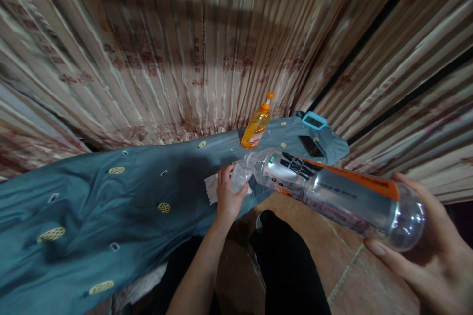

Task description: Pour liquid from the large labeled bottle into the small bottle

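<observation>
My right hand [432, 236] grips the base end of a large clear plastic bottle [328, 192] with an orange and black label. The bottle is tilted, its neck lower and pointing left. Closed around a small clear container [241, 177], my left hand [229, 197] holds it at the bottle's mouth; I cannot tell whether the two touch. A pale piece of tissue or cloth [211, 189] lies under the left hand. Beyond them an orange-capped bottle [254, 128] of yellow-orange liquid stands upright on the cloth.
A blue-green cloth [144, 192] with pineapple prints covers the long low surface. At its right end are a blue-framed digital clock [314, 120] and a dark phone [311, 146]. Patterned curtains [166, 59] hang behind. My legs [284, 261] are below, over the tiled floor [347, 261].
</observation>
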Demonstrator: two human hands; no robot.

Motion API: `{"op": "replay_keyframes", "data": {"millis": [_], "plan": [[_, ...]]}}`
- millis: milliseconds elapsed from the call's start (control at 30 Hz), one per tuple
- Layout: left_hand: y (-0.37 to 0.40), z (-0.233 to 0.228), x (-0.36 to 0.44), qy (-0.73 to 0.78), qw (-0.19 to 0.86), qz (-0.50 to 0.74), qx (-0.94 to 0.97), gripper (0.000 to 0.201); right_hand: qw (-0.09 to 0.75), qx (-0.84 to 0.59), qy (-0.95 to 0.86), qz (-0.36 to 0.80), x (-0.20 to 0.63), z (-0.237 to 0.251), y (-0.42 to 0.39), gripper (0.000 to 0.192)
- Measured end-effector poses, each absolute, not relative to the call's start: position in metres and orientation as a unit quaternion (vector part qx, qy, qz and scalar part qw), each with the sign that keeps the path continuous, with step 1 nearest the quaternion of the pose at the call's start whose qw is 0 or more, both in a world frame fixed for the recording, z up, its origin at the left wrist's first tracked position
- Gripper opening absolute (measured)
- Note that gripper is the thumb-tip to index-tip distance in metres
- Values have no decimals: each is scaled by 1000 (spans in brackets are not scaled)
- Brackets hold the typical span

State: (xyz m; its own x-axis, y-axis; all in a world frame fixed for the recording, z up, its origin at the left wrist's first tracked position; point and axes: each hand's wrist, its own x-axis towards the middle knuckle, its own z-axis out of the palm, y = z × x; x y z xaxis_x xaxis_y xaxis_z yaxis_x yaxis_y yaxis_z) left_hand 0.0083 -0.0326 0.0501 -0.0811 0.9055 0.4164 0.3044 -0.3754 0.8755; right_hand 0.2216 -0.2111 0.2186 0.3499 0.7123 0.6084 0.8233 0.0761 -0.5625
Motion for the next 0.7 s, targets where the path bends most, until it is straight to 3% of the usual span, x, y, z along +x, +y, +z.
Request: {"op": "replay_keyframes", "data": {"millis": [700], "plan": [[-33,50,7,484,275,551,622,56,460,-662,-590,-42,227,221,-210,94]]}}
